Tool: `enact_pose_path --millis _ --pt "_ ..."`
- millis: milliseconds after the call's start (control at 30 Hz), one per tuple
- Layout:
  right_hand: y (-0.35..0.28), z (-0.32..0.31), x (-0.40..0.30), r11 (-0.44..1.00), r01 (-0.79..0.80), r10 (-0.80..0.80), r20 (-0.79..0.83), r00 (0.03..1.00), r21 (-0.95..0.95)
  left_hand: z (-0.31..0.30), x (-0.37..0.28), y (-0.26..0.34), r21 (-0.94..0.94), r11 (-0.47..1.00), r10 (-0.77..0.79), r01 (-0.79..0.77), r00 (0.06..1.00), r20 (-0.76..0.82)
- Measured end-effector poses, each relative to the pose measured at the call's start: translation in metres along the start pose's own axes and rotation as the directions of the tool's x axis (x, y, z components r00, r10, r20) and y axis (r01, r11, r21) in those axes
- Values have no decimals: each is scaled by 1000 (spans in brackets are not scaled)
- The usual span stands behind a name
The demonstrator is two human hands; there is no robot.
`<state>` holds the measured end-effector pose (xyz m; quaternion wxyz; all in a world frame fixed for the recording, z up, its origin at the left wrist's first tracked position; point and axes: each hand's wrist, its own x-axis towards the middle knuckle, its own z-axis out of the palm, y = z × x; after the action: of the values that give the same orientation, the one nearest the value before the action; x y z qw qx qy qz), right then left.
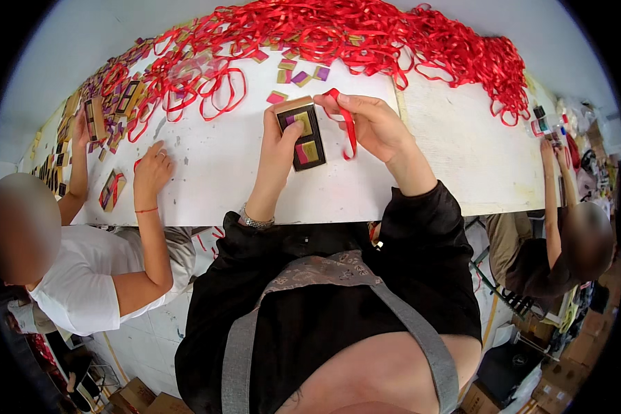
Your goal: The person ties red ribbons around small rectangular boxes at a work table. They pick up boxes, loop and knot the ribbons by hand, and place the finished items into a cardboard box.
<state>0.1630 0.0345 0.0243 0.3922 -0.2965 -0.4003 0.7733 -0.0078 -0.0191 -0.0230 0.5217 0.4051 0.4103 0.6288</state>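
My left hand [275,142] grips a small box [309,164] from its left side, the thumb resting on top. Its dark tray holds two small two-tone packets, a purple and gold one [301,126] above and a pink and gold one [307,152] below. Just right of the box, my right hand [375,124] pinches a red ribbon [349,132] between thumb and fingers. One end of the ribbon hangs down in a curl over the table. Several loose packets [301,78] lie on the white tabletop beyond the box.
A big heap of red ribbons [362,31] spreads across the table's far side. At left, a co-worker's hand [154,168] is near a ribbon-tied box [112,191], amid piled packets [115,111]. Another person's hands [555,150] are by a plastic bottle [543,126] at right.
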Motion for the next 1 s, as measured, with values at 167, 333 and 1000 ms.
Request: enact_pose_path --millis 167,333,1000 --pt "-1 11 -5 976 104 -124 -94 988 -192 15 8 -9 381 911 174 -155 985 -15" --pt "-4 26 8 932 198 -215 -24 976 -303 32 14 9 533 832 213 -151 975 -56" --pt "50 19 -3 200 641 -643 395 656 -741 -43 -5 46 -367 916 -240 158 952 -188"
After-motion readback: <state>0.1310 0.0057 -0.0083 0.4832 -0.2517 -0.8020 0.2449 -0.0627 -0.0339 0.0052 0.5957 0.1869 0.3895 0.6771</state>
